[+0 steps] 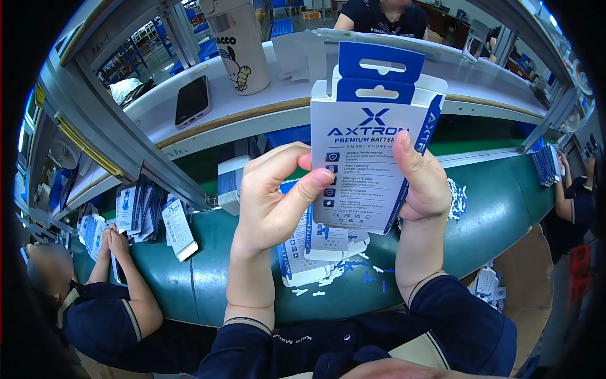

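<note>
White and blue flat cardboard packaging boxes with slotted hang tabs at the top are held upright in front of me. Two hang tabs show one behind the other, so there seem to be at least two. My left hand pinches the left edge between thumb and fingers. My right hand grips the right edge, its thumb on the front and its other fingers mostly hidden behind. Below, more such boxes lie on the green table. Small white and blue cut-out scraps are scattered beside them.
On the shelf above stand a white tumbler and a dark phone. A stack of cartons is left of my hands. Co-workers sit left, right and across. More flat boxes lie leftward; a cardboard bin stands at the right.
</note>
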Demonstrator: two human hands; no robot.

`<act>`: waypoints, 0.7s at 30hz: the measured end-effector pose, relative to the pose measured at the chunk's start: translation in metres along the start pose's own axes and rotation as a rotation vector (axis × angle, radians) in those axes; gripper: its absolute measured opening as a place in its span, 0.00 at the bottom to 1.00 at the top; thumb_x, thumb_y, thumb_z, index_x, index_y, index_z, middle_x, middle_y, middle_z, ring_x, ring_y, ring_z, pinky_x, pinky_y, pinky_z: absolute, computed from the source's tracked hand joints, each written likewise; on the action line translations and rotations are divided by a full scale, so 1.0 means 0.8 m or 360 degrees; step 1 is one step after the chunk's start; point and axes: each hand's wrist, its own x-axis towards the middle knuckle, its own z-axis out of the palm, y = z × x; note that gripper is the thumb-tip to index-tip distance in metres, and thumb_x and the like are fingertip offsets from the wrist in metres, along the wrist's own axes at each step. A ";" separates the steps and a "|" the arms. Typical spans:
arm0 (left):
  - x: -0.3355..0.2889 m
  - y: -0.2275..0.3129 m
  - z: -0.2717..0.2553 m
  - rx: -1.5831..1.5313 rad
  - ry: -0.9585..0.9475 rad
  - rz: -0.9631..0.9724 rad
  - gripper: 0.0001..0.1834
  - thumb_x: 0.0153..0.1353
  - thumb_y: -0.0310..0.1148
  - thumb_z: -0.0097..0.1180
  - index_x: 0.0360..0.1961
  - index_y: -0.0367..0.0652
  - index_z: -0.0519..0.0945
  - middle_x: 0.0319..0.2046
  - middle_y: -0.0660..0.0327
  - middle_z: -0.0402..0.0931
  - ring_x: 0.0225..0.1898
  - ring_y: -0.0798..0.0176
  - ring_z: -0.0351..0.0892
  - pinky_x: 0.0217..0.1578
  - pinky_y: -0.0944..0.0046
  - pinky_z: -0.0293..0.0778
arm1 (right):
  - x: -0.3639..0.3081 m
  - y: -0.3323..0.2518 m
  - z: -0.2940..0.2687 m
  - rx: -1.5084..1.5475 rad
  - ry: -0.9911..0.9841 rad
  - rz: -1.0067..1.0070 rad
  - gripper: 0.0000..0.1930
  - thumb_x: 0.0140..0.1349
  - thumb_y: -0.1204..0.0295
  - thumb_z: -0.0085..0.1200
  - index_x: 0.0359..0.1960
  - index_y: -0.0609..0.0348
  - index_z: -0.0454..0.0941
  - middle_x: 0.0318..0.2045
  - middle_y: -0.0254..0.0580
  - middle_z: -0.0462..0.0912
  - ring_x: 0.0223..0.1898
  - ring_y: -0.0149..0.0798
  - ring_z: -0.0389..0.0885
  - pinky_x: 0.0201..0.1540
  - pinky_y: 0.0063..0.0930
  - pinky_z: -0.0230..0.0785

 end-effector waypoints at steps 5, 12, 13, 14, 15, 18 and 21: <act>0.000 0.002 0.001 -0.0014 -0.0005 -0.0039 0.10 0.58 0.29 0.60 0.28 0.31 0.77 0.26 0.56 0.78 0.27 0.66 0.76 0.30 0.70 0.69 | 0.002 -0.002 -0.001 0.0060 -0.0039 0.0035 0.26 0.68 0.57 0.50 0.57 0.67 0.69 0.52 0.46 0.77 0.53 0.37 0.75 0.56 0.32 0.67; 0.001 -0.001 0.000 -0.0016 -0.0004 0.0017 0.10 0.58 0.29 0.60 0.28 0.31 0.77 0.26 0.56 0.78 0.27 0.67 0.76 0.29 0.71 0.69 | 0.000 -0.002 0.000 0.0034 0.0003 0.0018 0.26 0.68 0.57 0.49 0.58 0.66 0.68 0.52 0.46 0.76 0.53 0.37 0.75 0.56 0.33 0.67; 0.001 0.000 0.000 -0.0015 0.0000 0.0004 0.10 0.58 0.29 0.60 0.28 0.31 0.77 0.26 0.56 0.78 0.27 0.67 0.76 0.29 0.71 0.69 | 0.000 -0.002 -0.001 0.0041 -0.0004 0.0019 0.26 0.68 0.57 0.49 0.58 0.66 0.68 0.52 0.46 0.77 0.53 0.37 0.75 0.56 0.33 0.67; 0.001 0.002 0.000 -0.0015 0.0004 -0.0010 0.10 0.58 0.29 0.60 0.28 0.31 0.77 0.26 0.56 0.78 0.27 0.67 0.76 0.29 0.71 0.69 | 0.001 -0.001 -0.001 0.0048 -0.0011 0.0020 0.26 0.68 0.57 0.49 0.58 0.66 0.68 0.52 0.46 0.77 0.53 0.37 0.75 0.56 0.33 0.68; 0.001 0.003 0.000 -0.0015 0.0008 -0.0023 0.10 0.58 0.29 0.61 0.28 0.31 0.77 0.26 0.56 0.78 0.27 0.67 0.76 0.29 0.71 0.69 | 0.000 -0.002 0.000 0.0052 -0.0021 0.0019 0.26 0.68 0.56 0.49 0.58 0.66 0.68 0.52 0.47 0.77 0.53 0.38 0.75 0.56 0.33 0.68; 0.001 0.001 0.001 -0.0022 0.0021 -0.0018 0.10 0.58 0.29 0.61 0.28 0.32 0.77 0.27 0.56 0.79 0.27 0.66 0.77 0.30 0.70 0.69 | 0.001 -0.003 0.002 0.0064 -0.0058 0.0026 0.26 0.68 0.56 0.48 0.57 0.66 0.69 0.51 0.47 0.77 0.52 0.38 0.76 0.55 0.33 0.68; -0.003 -0.002 0.001 -0.0019 0.0053 -0.0126 0.10 0.57 0.30 0.62 0.27 0.33 0.77 0.27 0.56 0.80 0.28 0.66 0.78 0.30 0.70 0.70 | 0.001 -0.003 0.001 0.0066 -0.0075 0.0048 0.26 0.68 0.55 0.48 0.57 0.66 0.69 0.51 0.48 0.78 0.51 0.38 0.77 0.54 0.34 0.69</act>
